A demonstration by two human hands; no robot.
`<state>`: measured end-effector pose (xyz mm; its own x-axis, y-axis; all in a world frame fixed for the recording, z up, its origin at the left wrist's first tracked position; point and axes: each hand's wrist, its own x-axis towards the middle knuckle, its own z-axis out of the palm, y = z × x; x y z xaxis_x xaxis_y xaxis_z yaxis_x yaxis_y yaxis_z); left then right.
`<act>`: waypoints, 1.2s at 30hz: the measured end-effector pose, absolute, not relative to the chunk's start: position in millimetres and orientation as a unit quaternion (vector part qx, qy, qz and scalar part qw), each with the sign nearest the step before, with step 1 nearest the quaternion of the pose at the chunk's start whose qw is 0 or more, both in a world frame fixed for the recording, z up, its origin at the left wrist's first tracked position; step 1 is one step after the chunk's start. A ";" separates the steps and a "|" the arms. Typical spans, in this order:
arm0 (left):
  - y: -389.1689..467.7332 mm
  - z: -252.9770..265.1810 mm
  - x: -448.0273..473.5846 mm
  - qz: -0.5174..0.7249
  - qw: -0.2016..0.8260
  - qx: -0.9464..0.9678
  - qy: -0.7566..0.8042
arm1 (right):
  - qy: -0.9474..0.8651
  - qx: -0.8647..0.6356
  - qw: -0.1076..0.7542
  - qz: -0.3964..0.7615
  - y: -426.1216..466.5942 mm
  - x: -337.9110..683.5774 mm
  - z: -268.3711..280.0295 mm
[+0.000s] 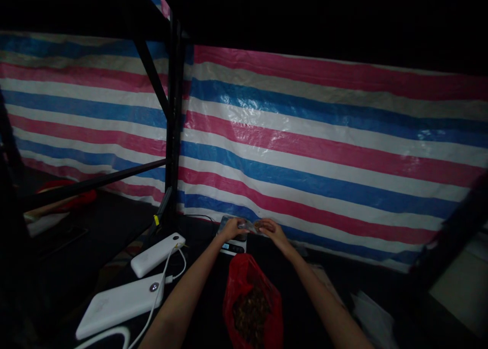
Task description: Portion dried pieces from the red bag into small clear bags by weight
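My left hand [232, 229] is closed on one side of a small clear plastic bag [250, 227], above a digital kitchen scale [227, 248] with a lit display. My right hand [271, 230] pinches the other side of the bag, where something brownish shows by the fingers. What exactly lies inside is too dark and small to tell. Between my forearms, nearer to me, stands an open red plastic bag [232, 293] filled with brown dried bits [250, 313].
Two white power banks [120, 304] with a white cable [160, 288] lie on the left. A black metal post [173, 115] rises behind them. Striped plastic sheeting [305, 150] hangs across the back. Clear plastic bags [371, 316] lie at the right.
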<state>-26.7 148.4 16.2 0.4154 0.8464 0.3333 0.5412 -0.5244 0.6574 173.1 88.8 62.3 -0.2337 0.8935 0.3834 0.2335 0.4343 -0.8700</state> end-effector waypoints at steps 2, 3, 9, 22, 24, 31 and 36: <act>143.2 21.7 -25.1 0.356 0.256 0.796 0.417 | -0.713 -0.404 0.468 0.330 92.1 173.2 65.2; 139.8 24.6 -24.2 0.366 0.269 0.792 0.408 | -0.720 -0.406 0.464 0.319 94.1 173.1 67.6; 124.1 40.9 -20.6 0.400 0.333 0.779 0.350 | -0.782 -0.403 0.413 0.237 102.4 168.6 89.9; 117.7 44.9 -23.2 0.411 0.396 0.754 0.326 | -0.872 -0.384 0.293 0.075 87.8 160.3 115.5; 117.5 43.8 -23.4 0.408 0.398 0.754 0.327 | -0.877 -0.382 0.285 0.060 85.4 160.1 114.5; 111.2 45.4 -25.4 0.395 0.413 0.759 0.312 | -0.888 -0.380 0.257 0.014 75.5 158.5 115.9; 104.7 50.3 -25.7 0.390 0.418 0.759 0.310 | -0.887 -0.385 0.255 0.000 76.0 159.0 112.5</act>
